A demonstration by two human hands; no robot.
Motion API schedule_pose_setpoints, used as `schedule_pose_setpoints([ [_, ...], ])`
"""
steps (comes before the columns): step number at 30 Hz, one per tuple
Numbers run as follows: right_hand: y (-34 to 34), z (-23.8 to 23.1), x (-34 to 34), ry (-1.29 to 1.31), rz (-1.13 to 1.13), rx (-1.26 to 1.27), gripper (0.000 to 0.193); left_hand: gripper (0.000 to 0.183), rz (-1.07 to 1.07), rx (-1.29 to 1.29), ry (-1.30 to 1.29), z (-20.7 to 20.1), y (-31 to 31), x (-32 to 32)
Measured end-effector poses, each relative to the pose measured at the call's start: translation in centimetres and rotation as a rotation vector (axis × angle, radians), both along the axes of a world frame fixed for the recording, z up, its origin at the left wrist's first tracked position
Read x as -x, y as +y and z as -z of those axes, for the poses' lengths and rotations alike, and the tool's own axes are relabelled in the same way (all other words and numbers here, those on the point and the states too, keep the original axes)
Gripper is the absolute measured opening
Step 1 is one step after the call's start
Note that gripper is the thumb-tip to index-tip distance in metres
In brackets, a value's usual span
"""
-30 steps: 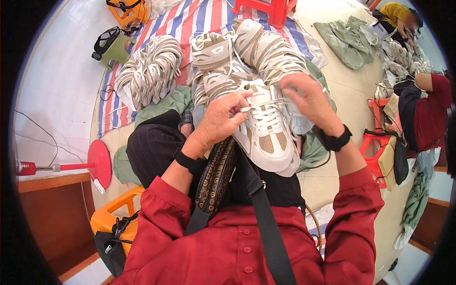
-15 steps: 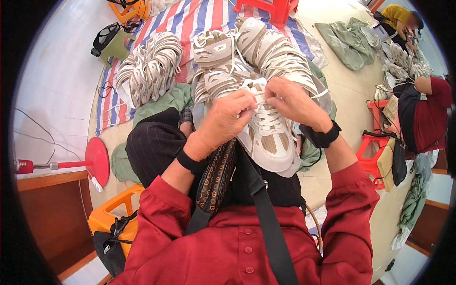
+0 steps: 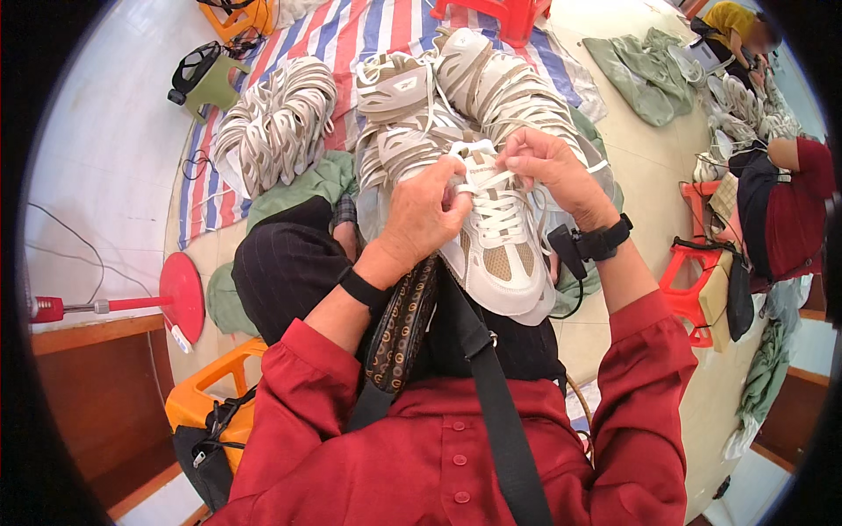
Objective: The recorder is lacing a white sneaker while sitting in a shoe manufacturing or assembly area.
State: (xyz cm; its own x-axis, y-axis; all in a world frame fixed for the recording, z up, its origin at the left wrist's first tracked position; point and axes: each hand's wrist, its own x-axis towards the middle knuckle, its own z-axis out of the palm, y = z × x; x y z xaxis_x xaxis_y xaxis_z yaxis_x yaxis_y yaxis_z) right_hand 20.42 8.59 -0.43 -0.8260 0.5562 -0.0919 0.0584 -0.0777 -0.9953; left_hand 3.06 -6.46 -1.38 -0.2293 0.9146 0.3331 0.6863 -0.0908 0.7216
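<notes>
A white and beige sneaker (image 3: 502, 263) rests over my lap, toe toward me, its white shoelace (image 3: 498, 217) crisscrossed up the tongue. At the sneaker's upper left side my left hand (image 3: 423, 206) is closed, thumb and fingers pinching a part of the lace. My right hand (image 3: 553, 174) pinches the lace on the other side, near the top of the tongue. A strand stretches between the two hands. Just beyond lies a row of more sneakers (image 3: 408, 149), partly hidden by my hands.
Rows of sneakers (image 3: 276, 123) lie on a striped sheet (image 3: 342, 35) ahead. To the left stand a green stool (image 3: 210, 88) and a red round base (image 3: 181, 298); an orange stool (image 3: 210, 377) is beside me. Another person (image 3: 741, 35) works at the far right near a red stool (image 3: 693, 280).
My right hand has lifted and turned, moving slightly away from the shoe with its pinch on the lace. The tongue shows more now. My left hand has shifted only slightly.
</notes>
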Motion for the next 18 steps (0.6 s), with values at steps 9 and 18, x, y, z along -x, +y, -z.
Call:
schedule_pose_setpoints([
  [9,-0.1,-0.4,0.1,0.044,0.020,0.051,0.008,0.042,0.150,0.005,0.044,0.1,-0.3,0.7],
  [18,5.0,1.3,-3.6,-0.179,0.307,-0.142,0.011,0.039,0.200,0.038,0.040,-0.2,0.2,0.8],
])
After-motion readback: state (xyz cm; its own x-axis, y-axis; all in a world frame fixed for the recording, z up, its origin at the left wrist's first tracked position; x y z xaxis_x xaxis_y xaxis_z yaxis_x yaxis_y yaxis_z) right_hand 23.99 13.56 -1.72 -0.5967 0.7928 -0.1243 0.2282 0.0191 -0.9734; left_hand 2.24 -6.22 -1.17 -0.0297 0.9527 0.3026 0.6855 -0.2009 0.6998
